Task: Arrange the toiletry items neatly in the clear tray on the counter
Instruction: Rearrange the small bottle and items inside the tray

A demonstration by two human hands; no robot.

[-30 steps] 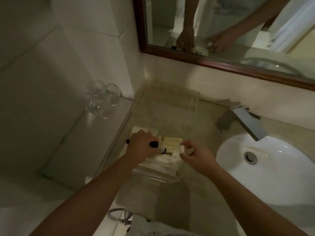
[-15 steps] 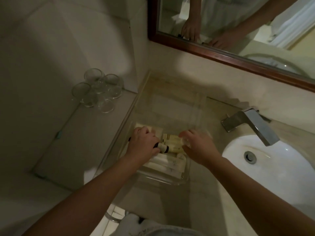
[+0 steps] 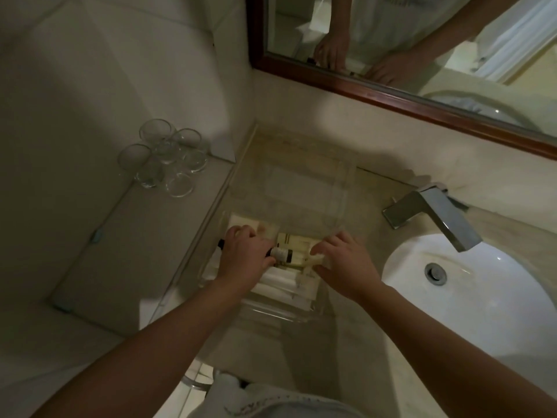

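Two bare forearms reach forward over a beige counter (image 3: 301,351) into a clear tray (image 3: 271,312). The left hand (image 3: 244,254) curls its fingers around a small dark-capped bottle (image 3: 281,254), lying sideways. The right hand (image 3: 346,260) rests palm down, fingers bent onto pale packets (image 3: 301,245); whether it grips one cannot be told. Below both sets of fingertips lie white wrapped items (image 3: 286,285). Right of the fingers sits a white sink (image 3: 482,297) and faucet (image 3: 437,215). Beyond the fingers, a second clear tray (image 3: 340,194) stands. Far left, drinking glasses (image 3: 165,161) cluster on a ledge.
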